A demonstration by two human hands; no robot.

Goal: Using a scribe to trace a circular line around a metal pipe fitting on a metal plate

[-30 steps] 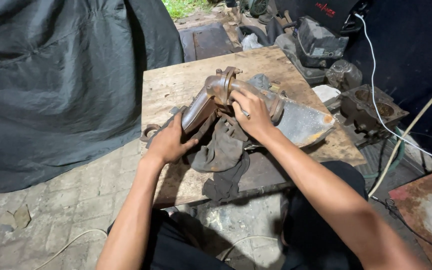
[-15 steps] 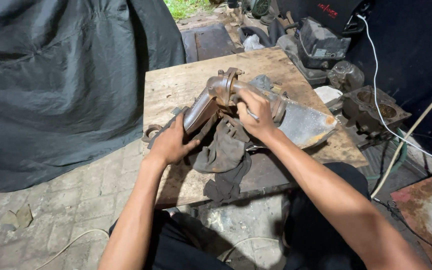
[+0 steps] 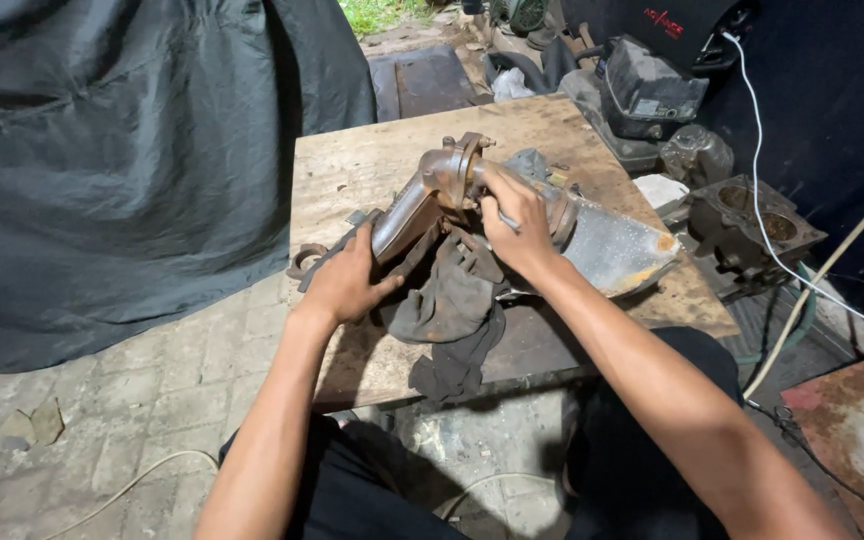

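The far-left stretch of the wooden board [image 3: 352, 165] lies bare, so there's open room behind the left hand [image 3: 344, 285]. The rusty pipe assembly [image 3: 432, 195] and dark rag [image 3: 452, 305] fill the middle. To the right, the engine block [image 3: 752, 225] and black casing [image 3: 647, 90] crowd the board's edge, with a white cable [image 3: 762, 210] strung across.

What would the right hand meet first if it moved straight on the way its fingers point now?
Most likely the rusty flange of the metal pipe part: the right hand already lies against it, fingers pointing up-left. Depth is hard to judge.
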